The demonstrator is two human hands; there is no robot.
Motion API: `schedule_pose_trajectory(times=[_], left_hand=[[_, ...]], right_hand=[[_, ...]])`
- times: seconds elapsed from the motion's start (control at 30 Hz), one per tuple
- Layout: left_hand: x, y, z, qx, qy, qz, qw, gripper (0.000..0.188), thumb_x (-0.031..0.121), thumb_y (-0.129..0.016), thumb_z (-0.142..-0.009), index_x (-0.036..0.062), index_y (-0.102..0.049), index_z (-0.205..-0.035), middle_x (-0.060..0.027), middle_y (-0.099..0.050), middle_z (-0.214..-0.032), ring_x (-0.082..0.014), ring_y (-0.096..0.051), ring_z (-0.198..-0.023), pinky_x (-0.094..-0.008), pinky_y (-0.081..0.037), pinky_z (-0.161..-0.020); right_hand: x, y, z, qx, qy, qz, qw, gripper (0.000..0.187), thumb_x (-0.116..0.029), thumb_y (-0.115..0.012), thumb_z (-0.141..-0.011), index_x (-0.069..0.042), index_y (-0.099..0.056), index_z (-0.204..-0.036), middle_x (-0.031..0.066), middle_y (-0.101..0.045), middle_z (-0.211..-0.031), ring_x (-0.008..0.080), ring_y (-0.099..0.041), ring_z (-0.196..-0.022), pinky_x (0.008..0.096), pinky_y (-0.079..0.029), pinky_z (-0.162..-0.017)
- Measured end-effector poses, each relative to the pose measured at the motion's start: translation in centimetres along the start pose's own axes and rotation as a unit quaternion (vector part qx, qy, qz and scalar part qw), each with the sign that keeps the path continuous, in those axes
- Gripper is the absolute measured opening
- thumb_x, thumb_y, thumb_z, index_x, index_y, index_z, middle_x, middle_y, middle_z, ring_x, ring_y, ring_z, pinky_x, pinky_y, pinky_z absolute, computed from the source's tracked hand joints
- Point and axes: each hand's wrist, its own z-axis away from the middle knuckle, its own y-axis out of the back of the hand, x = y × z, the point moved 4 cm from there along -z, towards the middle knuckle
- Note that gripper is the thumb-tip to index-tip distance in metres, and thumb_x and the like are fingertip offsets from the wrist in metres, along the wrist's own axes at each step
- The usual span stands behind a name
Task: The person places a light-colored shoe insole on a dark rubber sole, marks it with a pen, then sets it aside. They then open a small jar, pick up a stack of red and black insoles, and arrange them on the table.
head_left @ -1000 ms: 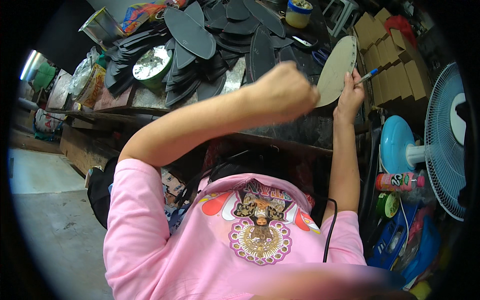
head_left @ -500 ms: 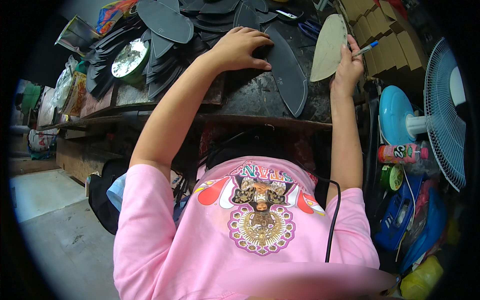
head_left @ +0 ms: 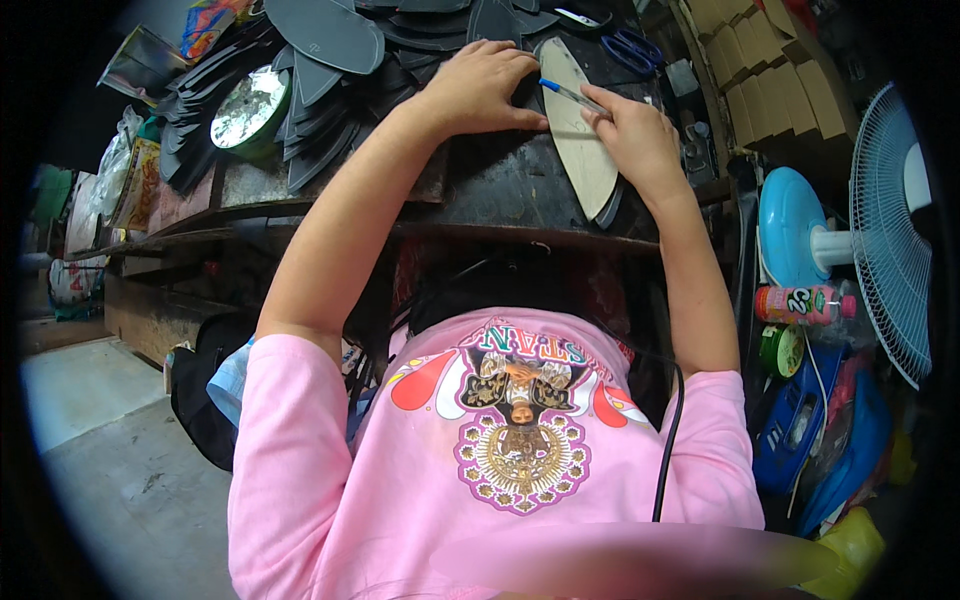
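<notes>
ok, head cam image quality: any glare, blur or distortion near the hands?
Head view: heavy fisheye with a black rim; bench edge bows. Left hand, right hand, pen and tan template are sharp. Glare on the round shiny disc. Smeared band across the bottom.

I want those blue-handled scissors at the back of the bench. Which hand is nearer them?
Right. The right hand lies just in front of the blue-handled scissors, holding a pen; the left hand rests farther left.
</notes>
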Motion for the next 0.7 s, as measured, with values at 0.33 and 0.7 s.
schedule_pose_trajectory(times=[0.33, 0.7], left_hand=[[0.8, 0.8, -0.5, -0.014, 0.100, 0.041, 0.994, 0.052, 0.027, -0.061, -0.088, 0.0055, -0.048, -0.134, -0.0175, -0.065, -0.119, -0.0349, -0.058, -0.119, -0.0434, -0.041, -0.107], [1.0, -0.3, -0.2, 0.005, 0.028, -0.048, 0.998, 0.066, 0.062, -0.066, -0.083, 0.0170, -0.063, -0.131, -0.0117, -0.058, -0.133, -0.0319, -0.049, -0.130, -0.0428, -0.038, -0.110]], right_hand=[[0.0, -0.3, 0.0, 0.006, 0.013, 0.001, 1.000, 0.032, -0.034, -0.064, -0.092, -0.030, -0.070, -0.123, 0.0145, -0.073, -0.089, 0.0324, -0.071, -0.086, 0.0445, -0.056, -0.078], [0.0, 0.2, 0.9, 0.050, 0.024, -0.044, 0.997, 0.027, -0.031, -0.065, -0.091, -0.024, -0.073, -0.116, 0.0118, -0.073, -0.091, 0.0301, -0.071, -0.085, 0.0409, -0.055, -0.076]])
